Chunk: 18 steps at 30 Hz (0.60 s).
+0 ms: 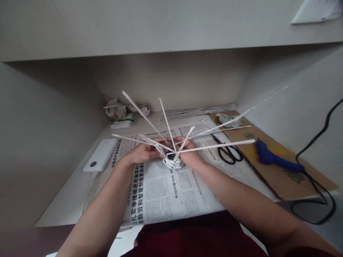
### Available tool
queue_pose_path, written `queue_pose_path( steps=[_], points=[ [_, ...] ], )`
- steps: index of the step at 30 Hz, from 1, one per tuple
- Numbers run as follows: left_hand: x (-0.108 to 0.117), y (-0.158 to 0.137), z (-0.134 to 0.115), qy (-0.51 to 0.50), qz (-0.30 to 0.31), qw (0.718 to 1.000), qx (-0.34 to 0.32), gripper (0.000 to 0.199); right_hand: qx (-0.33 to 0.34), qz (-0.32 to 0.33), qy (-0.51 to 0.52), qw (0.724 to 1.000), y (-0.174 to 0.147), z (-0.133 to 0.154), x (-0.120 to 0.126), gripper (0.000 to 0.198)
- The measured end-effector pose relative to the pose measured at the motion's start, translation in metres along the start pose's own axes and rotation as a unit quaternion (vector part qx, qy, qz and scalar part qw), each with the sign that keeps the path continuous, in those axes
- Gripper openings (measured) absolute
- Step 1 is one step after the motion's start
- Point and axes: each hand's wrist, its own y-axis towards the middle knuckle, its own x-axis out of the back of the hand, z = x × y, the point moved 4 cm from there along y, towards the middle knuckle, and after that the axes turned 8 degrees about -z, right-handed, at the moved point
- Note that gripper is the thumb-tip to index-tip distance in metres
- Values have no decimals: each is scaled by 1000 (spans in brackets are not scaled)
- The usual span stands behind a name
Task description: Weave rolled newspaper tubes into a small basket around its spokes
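A small woven basket of rolled paper strips (173,163) is held above the newspaper (171,194) between both hands. Several long white paper rods fan out from its rim, one paper rod (219,145) reaching far to the right and another paper rod (136,109) slanting up to the left. My left hand (143,152) is closed on the basket's left side, its fingers partly behind the rods. Wrapped round the right side is my right hand (190,155), its fingertips near the rim. The rods hide parts of both hands' fingers.
Black-handled scissors (230,152) lie to the right. A blue glue gun (278,157) with a black cord rests on cardboard (273,182). At left is a white power bank (100,155) with a cable. Spare paper rods (198,111) and a plastic bag (115,109) lie at the back.
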Motion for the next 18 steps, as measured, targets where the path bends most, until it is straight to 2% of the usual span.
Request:
queue_pose_path(
  steps=[3,6,12,15,18],
  points=[
    [-6,6,7,-10,-77,997,-7,39,9,-9,-1,1000,0,1,0,18],
    [-13,10,14,-4,-111,994,-7,33,1,-3,18,1000,0,2,-1,21],
    [-18,12,14,97,-183,977,-47,21,0,-7,25,1000,1,0,-1,28],
    [-18,11,16,111,-219,969,-41,14,34,-11,-27,999,-1,0,1,19],
    [-19,10,15,148,-244,957,-50,15,74,-42,-118,989,-3,2,7,10]
  ],
)
